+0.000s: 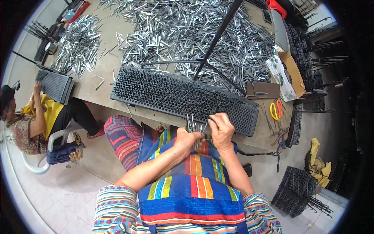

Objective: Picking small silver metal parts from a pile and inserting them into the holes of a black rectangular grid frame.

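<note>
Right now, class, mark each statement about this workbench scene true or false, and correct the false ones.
1. The left hand grips a bundle of metal pins. True.
2. The right hand rests flat on the floor. False: it is at the near edge of the black perforated tray.
3. Yellow-handled scissors lie right of the tray. True.
4. The table holds only paper. False: loose metal pieces cover it.
</note>
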Motion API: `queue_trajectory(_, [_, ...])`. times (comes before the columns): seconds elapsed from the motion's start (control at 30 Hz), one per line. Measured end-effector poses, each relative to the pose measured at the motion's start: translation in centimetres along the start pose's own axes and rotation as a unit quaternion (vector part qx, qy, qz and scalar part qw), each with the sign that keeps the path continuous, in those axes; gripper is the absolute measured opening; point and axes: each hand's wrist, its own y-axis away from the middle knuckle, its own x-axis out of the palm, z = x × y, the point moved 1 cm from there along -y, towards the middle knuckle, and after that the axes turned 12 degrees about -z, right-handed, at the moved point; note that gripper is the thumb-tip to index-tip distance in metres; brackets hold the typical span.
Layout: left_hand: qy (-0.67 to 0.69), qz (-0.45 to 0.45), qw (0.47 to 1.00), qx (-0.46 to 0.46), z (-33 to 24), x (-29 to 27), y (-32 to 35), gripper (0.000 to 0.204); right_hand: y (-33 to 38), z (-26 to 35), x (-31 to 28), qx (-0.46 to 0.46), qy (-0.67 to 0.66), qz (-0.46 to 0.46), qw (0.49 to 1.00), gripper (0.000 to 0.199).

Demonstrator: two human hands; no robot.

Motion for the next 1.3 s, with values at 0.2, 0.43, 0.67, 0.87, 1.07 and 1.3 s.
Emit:
queue_trajectory(0.2, [-0.079,0.044,0.996,-0.009,0.2,0.0,0.1,0.015,3.2,-1.1,-0.2,0.367,-0.294,0.131,0.873,0.006])
queue_trajectory(0.43, [-0.057,0.072,0.995,-0.032,-0.4,0.3,0.8,0.010,3.6,-1.7,-1.0,0.461,-0.344,0.127,0.808,0.006])
queue_trajectory(0.67, [-0.027,0.075,0.996,-0.050,-0.2,0.4,1.0,0.012,3.5,-1.3,-1.3,0.463,-0.324,0.132,0.814,0.006])
queue_trajectory(0.87, [-0.018,0.039,0.997,-0.059,0.3,-0.1,0.3,0.013,3.6,-1.5,-1.6,0.430,-0.319,0.009,0.845,0.005])
queue_trajectory(1.07, [-0.066,0.045,0.996,-0.028,0.1,0.7,1.1,0.010,0.6,-4.1,-1.7,0.249,-0.244,-0.151,0.925,0.006])
queue_trajectory(1.3, [-0.079,0.036,0.995,-0.043,0.2,1.0,1.0,0.008,-0.9,-4.1,-1.3,0.107,-0.121,-0.124,0.979,0.006])
